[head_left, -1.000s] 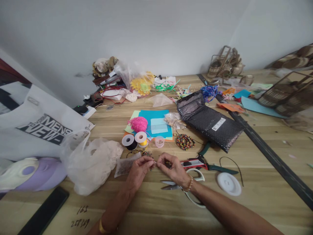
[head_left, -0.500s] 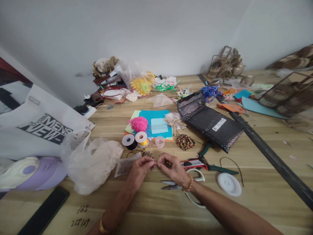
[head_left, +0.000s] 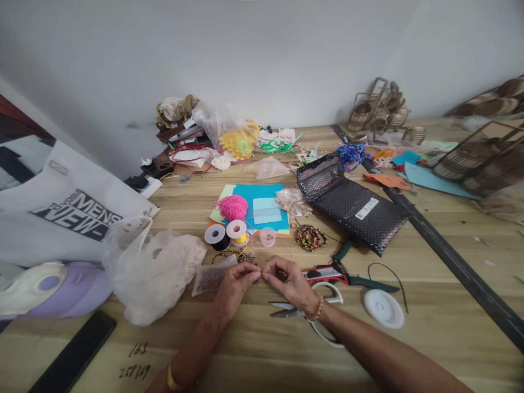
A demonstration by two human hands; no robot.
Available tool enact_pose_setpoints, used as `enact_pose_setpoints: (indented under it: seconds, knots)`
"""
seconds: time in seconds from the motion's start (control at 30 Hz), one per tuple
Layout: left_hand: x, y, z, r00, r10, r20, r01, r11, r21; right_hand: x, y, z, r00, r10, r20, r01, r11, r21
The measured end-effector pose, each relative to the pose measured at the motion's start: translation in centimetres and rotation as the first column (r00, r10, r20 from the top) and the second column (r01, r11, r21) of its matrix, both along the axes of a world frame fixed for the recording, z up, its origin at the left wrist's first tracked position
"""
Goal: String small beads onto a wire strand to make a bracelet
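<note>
My left hand (head_left: 240,280) and my right hand (head_left: 289,278) meet fingertip to fingertip above the table, both pinched. What they pinch is too small to make out. Beside my left hand lies a clear packet (head_left: 210,275) of small dark beads, and a few loose-looking beads (head_left: 245,256) sit just behind its fingers. White-handled scissors (head_left: 289,311) lie partly under my right wrist, blades pointing left. A red utility knife (head_left: 325,273) rests to the right of my right hand. Behind it is a coil of colourful strung beads (head_left: 311,238).
A black thread spool (head_left: 216,236), a yellow one (head_left: 236,232), pink yarn (head_left: 232,207) and a small round box (head_left: 268,237) stand ahead. At right are a black bubble mailer (head_left: 356,204), green-handled pliers (head_left: 372,283) and a white lid (head_left: 383,308). Left lie a plastic bag (head_left: 159,273) and a phone (head_left: 76,352).
The fingertips of both hands have drawn slightly closer together. Everything else on the table stays where it was.
</note>
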State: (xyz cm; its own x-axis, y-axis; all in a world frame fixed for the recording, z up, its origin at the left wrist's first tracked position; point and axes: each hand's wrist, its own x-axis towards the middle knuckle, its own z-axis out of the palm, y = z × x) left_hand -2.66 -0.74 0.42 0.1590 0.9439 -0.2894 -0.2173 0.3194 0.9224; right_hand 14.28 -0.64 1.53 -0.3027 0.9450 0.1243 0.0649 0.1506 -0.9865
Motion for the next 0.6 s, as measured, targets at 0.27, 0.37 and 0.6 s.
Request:
enact_pose_setpoints:
  seconds: [0.27,0.37,0.6]
  knots:
    - [0.07,0.07,0.07,1.0,-0.004,-0.008,0.004,1.0,-0.007,0.01,0.02,-0.17,1.0,0.011,-0.009,-0.011,1.0,-0.007]
    - [0.25,0.1,0.27,1.0,-0.006,0.025,0.006,1.0,-0.007,0.0,0.04,-0.26,1.0,0.018,-0.017,-0.018,1.0,-0.022]
    - [0.17,0.04,0.32,0.997,0.004,-0.073,0.001,0.998,0.069,0.07,-0.04,-0.21,0.999,0.046,-0.014,-0.046,0.999,-0.021]
